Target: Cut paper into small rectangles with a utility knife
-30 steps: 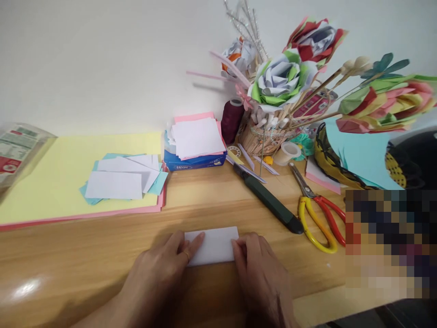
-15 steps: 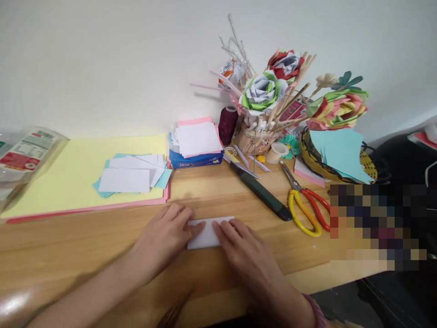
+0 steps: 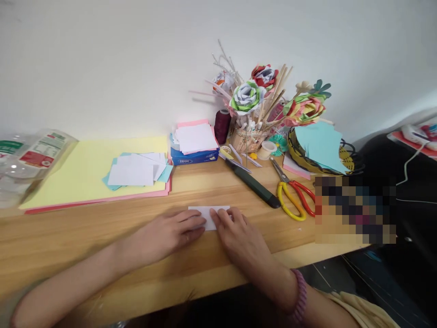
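On the wooden table just in front of me lies a small white piece of paper [image 3: 209, 223]. My left hand [image 3: 177, 230], a ring on one finger, rests across its left half with the fingers stretched out and lying flat. My right hand [image 3: 239, 232] has its thumb on the paper and its fingers curled at the right end, holding it down. Both hands partly cover the sheet, so I cannot tell whether it is folded. A dark green utility knife [image 3: 254, 184] and scissors with yellow and red handles [image 3: 290, 196] lie to the right.
At the left, white and blue slips [image 3: 131, 169] lie on large yellow sheets [image 3: 88, 159], beside a plastic container [image 3: 43, 155]. Behind stand a blue box [image 3: 194, 157] topped with paper, a thread spool [image 3: 222, 127], a holder of paper flowers [image 3: 247, 139] and a yellow basket [image 3: 297, 150].
My left hand has shifted from the paper's left end further over it, its fingers now stretched out. The right hand stays at the right end. The camera view has moved slightly.
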`<action>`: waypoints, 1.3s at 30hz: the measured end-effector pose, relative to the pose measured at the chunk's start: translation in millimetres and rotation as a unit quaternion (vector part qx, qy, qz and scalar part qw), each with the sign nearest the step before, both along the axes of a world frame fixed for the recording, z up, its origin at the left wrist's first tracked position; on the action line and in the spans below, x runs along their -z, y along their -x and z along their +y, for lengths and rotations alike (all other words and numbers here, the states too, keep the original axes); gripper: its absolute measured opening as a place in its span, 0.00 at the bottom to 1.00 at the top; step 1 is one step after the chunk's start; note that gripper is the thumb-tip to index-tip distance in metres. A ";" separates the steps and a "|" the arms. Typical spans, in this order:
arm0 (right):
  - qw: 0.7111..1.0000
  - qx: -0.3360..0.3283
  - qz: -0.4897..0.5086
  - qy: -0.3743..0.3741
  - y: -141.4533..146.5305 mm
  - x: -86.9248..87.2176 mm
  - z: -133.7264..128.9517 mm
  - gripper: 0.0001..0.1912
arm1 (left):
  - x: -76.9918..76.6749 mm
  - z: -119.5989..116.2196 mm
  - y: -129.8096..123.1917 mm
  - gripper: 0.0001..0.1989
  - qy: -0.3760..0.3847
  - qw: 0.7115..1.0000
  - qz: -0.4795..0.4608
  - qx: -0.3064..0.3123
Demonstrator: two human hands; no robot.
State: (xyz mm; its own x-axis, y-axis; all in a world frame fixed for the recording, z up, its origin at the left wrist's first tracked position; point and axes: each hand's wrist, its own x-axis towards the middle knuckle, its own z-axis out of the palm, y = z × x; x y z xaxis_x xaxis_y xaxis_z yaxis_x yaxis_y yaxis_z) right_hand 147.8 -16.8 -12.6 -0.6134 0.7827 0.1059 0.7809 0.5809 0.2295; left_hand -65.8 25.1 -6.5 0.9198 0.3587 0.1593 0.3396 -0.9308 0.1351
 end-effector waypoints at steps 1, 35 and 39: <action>1.000 0.002 -0.002 0.000 -0.1 -0.7 0.1 0.24 | -0.3 -0.7 4.5 0.17 0.011 1.000 -0.009 0.005; 0.996 -0.069 0.039 0.043 -67.0 3.5 -17.2 0.27 | 19.1 -9.9 31.1 0.33 0.116 0.990 -0.079 -0.030; 0.994 -0.074 0.066 0.043 -69.7 5.8 -16.5 0.28 | 23.2 -11.7 30.9 0.29 0.113 0.985 -0.120 -0.042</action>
